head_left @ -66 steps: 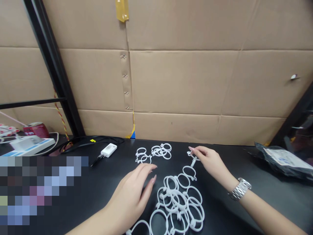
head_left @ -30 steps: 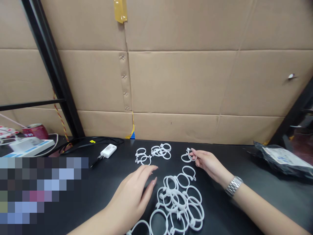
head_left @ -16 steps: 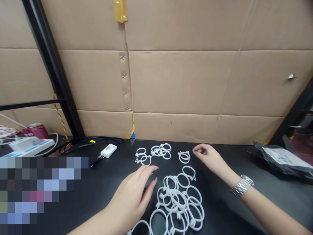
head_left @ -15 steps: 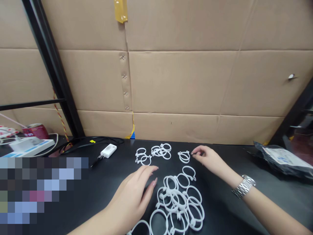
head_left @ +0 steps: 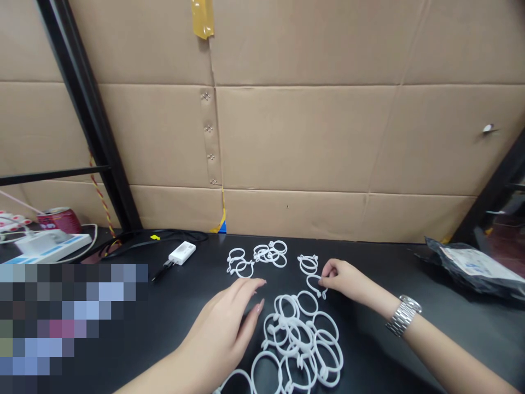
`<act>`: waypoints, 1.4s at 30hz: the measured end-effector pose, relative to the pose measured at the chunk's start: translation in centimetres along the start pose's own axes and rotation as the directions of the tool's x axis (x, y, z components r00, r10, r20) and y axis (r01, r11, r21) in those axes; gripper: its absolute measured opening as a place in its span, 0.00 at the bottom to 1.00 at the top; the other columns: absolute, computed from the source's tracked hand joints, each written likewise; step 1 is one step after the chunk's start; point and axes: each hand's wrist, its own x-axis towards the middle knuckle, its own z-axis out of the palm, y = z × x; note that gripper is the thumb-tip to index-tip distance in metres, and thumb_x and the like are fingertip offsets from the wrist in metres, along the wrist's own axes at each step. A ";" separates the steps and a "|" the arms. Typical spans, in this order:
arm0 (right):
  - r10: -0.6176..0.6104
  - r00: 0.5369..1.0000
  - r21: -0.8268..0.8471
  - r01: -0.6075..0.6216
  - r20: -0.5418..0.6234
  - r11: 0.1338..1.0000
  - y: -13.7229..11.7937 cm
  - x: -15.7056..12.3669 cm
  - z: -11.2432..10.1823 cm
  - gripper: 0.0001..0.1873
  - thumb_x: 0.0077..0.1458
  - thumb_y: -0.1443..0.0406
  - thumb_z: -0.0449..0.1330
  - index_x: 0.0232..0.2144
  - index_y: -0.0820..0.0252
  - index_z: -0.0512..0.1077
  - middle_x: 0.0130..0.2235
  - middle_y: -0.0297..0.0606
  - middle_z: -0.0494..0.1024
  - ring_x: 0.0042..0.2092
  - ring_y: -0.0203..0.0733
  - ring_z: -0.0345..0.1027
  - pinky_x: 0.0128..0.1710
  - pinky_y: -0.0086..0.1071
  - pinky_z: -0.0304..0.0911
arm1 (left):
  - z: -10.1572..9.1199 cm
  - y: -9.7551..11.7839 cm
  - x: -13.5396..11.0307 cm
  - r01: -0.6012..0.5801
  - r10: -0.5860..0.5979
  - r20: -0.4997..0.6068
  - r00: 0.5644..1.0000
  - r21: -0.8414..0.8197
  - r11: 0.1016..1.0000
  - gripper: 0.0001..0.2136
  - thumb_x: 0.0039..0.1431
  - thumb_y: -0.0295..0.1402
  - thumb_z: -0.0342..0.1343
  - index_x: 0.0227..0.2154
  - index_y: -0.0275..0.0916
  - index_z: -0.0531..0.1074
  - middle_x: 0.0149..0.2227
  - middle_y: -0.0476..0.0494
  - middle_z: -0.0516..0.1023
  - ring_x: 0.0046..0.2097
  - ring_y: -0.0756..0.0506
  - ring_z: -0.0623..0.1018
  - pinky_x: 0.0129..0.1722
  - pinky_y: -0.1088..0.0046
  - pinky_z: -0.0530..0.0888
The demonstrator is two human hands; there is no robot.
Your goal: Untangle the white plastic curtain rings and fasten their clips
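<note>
My right hand (head_left: 342, 280) pinches the edge of a white curtain ring (head_left: 314, 285) with a small eyelet, low over the black table. Just behind that ring lies a small cluster of white rings (head_left: 308, 265). My left hand (head_left: 229, 317) rests on the table, thumb and fingers apart, with nothing between them. Beside its thumb spreads a large loose pile of white rings (head_left: 301, 334), overlapping one another and running off the bottom of the view. Two more small groups lie farther back, one at the left (head_left: 241, 262) and one in the middle (head_left: 270, 253).
A white charger plug (head_left: 182, 253) with a black lead lies left of the rings. Farther left are a power strip (head_left: 49, 247) and a red can (head_left: 60, 220). At right sits a black plastic package (head_left: 476, 271). A cardboard wall (head_left: 303, 137) closes off the back.
My right hand has come toward me from the back cluster and taken hold of the single ring in front of it. That ring has turned slightly. My left hand stays put.
</note>
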 end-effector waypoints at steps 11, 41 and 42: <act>0.027 0.998 -0.082 -0.032 -0.057 0.996 -0.4 -0.1 -0.2 0.04 0.51 0.72 0.61 0.27 0.62 0.68 0.24 0.28 0.68 0.25 0.33 0.62 0.25 0.28 0.59 | 0.1 0.0 -0.1 -0.001 0.001 0.001 1.000 0.001 1.000 0.16 0.65 0.30 0.44 0.54 0.49 0.55 0.51 0.45 0.71 0.49 0.44 0.75 0.47 0.60 0.74; 0.021 1.000 -0.067 -0.019 0.023 0.998 -0.3 -0.2 0.2 0.08 0.56 0.66 0.60 0.25 0.63 0.70 0.25 0.29 0.72 0.27 0.34 0.67 0.30 0.30 0.64 | -0.2 0.4 0.2 0.007 -0.008 -0.002 1.000 -0.095 0.995 0.15 0.64 0.29 0.44 0.52 0.47 0.58 0.51 0.45 0.70 0.49 0.45 0.74 0.48 0.64 0.74; 0.021 0.999 -0.067 -0.019 0.025 0.998 -0.3 -0.2 0.2 0.08 0.56 0.66 0.60 0.25 0.62 0.70 0.26 0.29 0.73 0.28 0.34 0.67 0.30 0.31 0.65 | -0.3 0.5 0.1 0.009 -0.009 0.001 1.000 -0.095 0.995 0.15 0.64 0.29 0.44 0.52 0.47 0.58 0.51 0.44 0.70 0.49 0.45 0.74 0.48 0.64 0.74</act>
